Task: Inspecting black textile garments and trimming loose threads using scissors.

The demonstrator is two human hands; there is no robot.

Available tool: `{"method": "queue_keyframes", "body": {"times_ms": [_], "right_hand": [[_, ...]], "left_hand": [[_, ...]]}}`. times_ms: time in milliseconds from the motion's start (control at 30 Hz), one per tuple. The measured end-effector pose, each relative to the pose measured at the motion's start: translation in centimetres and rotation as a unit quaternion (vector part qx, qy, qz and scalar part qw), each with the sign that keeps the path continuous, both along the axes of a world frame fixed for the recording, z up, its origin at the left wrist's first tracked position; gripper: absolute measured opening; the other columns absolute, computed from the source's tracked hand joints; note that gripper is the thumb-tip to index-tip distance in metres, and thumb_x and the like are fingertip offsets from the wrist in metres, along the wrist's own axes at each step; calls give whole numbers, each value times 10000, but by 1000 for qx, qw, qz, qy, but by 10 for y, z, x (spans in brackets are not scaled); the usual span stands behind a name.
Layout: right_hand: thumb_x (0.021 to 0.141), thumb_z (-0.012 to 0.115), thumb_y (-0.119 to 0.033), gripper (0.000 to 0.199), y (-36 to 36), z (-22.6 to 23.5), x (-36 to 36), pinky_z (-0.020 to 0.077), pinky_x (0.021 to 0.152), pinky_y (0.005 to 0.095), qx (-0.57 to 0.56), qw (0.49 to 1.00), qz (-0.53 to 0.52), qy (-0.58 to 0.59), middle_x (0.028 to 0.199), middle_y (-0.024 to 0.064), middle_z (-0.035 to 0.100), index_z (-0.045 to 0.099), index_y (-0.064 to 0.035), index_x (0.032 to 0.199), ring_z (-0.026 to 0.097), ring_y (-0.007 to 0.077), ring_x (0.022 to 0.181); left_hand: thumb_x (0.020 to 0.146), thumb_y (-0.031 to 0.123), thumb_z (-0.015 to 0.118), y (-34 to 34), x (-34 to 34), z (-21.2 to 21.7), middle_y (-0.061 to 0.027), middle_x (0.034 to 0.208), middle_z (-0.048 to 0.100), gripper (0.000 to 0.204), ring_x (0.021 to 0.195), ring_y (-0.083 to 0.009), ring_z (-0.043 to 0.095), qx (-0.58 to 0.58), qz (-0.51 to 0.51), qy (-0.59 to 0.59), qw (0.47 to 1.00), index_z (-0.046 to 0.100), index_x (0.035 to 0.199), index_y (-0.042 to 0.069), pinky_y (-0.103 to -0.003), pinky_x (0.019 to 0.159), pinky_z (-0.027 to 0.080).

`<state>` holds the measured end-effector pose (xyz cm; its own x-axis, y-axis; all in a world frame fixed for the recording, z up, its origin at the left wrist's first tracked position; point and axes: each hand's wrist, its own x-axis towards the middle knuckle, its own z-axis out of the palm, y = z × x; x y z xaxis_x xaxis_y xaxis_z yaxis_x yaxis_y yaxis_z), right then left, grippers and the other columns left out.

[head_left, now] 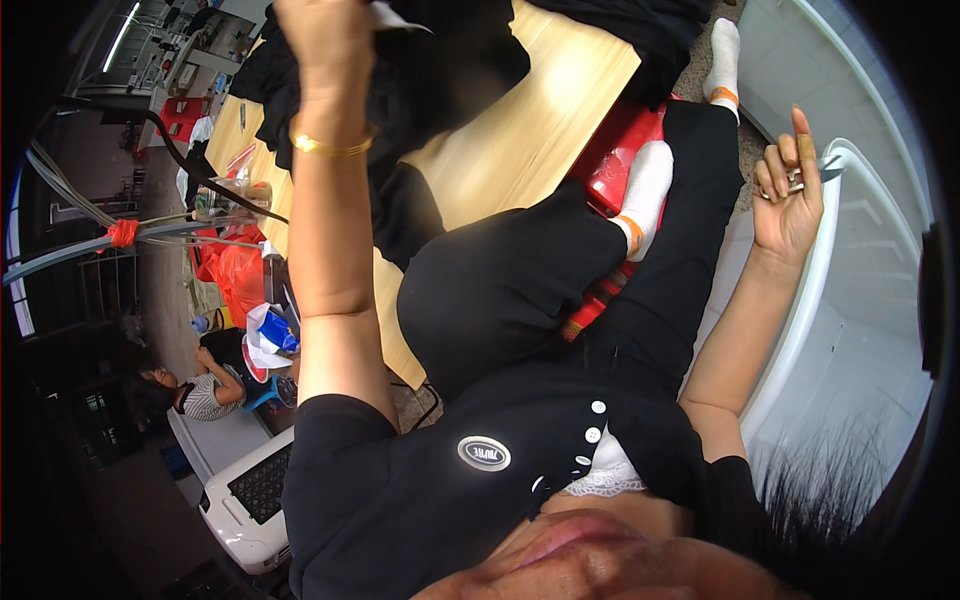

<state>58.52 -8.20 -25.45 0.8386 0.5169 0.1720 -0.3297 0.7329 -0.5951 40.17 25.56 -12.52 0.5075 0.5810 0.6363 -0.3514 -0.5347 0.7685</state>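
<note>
My left hand [325, 40], smeared by motion, is raised at the upper edge, with a gold bracelet on its wrist. Its fingers are partly cut off, so its grip is unclear. Black cloth [440, 70] spreads beside it over a light wooden table [510, 130], and a small blurred white piece [400, 18] shows by the hand. Out to the right, over a white tub, my right hand [790, 195] has its fingers curled around small metal thread snips [828, 170], index finger stretched up. The snips' blades point outward, away from the cloth.
More black cloth [640, 30] lies at the table's far corner. A large white tub [800, 350] stands close on my right. A red plastic stool or crate [620, 150] is under my feet. Cables [170, 230] and red bags [235, 275] are left; another person [215, 385] sits beyond.
</note>
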Motion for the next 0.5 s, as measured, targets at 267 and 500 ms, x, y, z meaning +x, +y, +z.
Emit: {"method": "queue_keyframes", "body": {"times_ms": [267,500], "right_hand": [[946,524,-133,349,26,-25,-24,235,430,155,-151,987,14,-49,797,32,561,524,69,1231,362,9,502],[874,646,-182,315,53,-54,-54,292,460,158,-343,926,95,-126,787,16,644,636,-28,1149,413,4,527]], "left_hand": [[901,69,520,16,-91,-16,-205,1050,647,280,928,-284,651,37,-67,-73,994,590,1111,-103,-384,864,528],[858,50,628,14,-85,-107,-104,1197,570,229,1018,-182,587,-23,183,88,979,638,1069,-37,-269,875,459]]}}
